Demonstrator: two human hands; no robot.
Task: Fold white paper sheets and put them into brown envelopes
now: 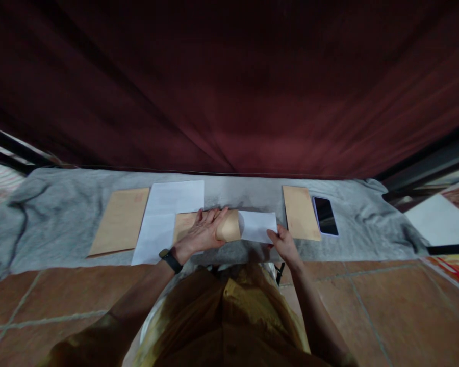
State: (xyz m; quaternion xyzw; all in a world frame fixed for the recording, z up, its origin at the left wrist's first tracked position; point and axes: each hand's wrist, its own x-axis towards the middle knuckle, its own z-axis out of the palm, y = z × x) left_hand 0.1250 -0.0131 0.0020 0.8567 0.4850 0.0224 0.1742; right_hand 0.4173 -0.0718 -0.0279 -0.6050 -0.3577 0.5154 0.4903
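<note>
My left hand lies flat, fingers stretched out, pressing on a brown envelope in the middle of a grey cloth. A folded white sheet sticks out of the envelope's right end. My right hand pinches the near right corner of that sheet. A dark watch sits on my left wrist.
A second brown envelope and white sheets of paper lie to the left. On the right are another brown envelope and a dark phone. A dark red curtain hangs behind. Brown floor tiles lie in front.
</note>
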